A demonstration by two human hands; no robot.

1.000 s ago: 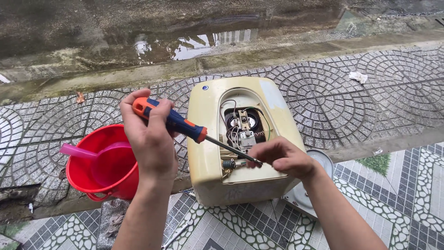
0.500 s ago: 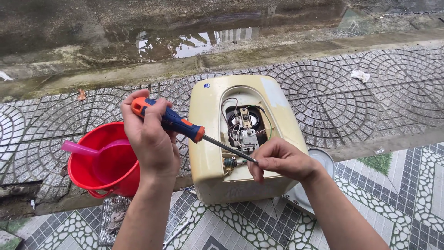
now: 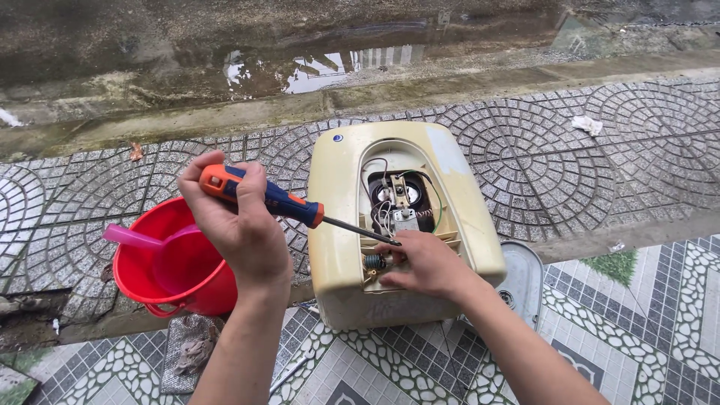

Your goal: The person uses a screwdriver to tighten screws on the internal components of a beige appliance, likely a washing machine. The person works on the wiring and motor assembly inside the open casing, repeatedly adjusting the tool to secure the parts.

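Red plastic bucket [image 3: 169, 274] stands at the left on the patterned paving [image 3: 615, 161], with a pink scoop [image 3: 146, 240] lying inside it, handle poking out over the left rim. A grey rag [image 3: 187, 349] lies on the tiles just near of the bucket. Left hand [image 3: 240, 221] hovers over the bucket's right rim, fingers wrapped tight round the orange and blue handle of a screwdriver [image 3: 277, 201]; the thin shaft slants down and right, its tip reaching the opening in the cream water heater casing [image 3: 337, 225]. That casing lies flat on the ground at the middle, its near edge overhanging the step down to the tiled floor [image 3: 645, 330]. Inside the arched opening sit wires and a metal fitting [image 3: 401, 199]. Right hand [image 3: 427, 266] rests on the near lip of the opening, fingers curled in on small parts there; what they pinch I cannot tell, as the knuckles hide it. A grey cover plate [image 3: 525, 274] leans just beside the casing's right near corner. Further right the paving runs open, with only a scrap of white litter [image 3: 585, 124] well apart. Along the far edge a wet concrete gutter [image 3: 315, 75] holds a puddle
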